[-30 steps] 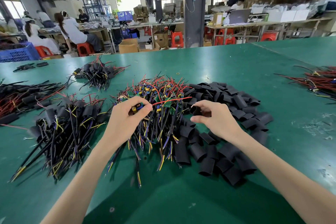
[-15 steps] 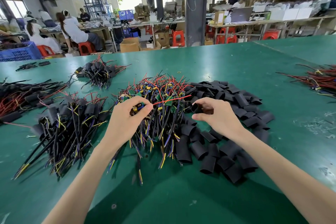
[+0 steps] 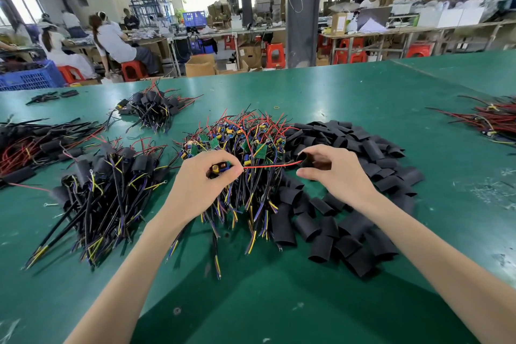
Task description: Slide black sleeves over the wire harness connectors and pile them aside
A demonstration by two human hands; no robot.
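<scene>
The person's left hand (image 3: 201,184) is held above the green counter (image 3: 279,301). Its fingers (image 3: 233,173) are curled tight round the end of one wire harness (image 3: 219,169), where a small yellow and blue part shows between thumb and forefinger. A thin red wire (image 3: 272,166) runs from that grip straight across to the right hand (image 3: 335,173). The right hand pinches a black sleeve (image 3: 308,160) between thumb and fingertips, with the other fingers loosely bent. The tip of the wire reaches the sleeve's mouth; it may already be inside, but the view is too dark there to be sure.

Both hands hover over the middle pile of bare harnesses (image 3: 245,148). Touching that pile on the right lies the heap of loose sleeves (image 3: 349,220). To the left, just beside it, lies a pile of harnesses with sleeves on (image 3: 106,190). Further bundles lie near the far and left edges of the counter.
</scene>
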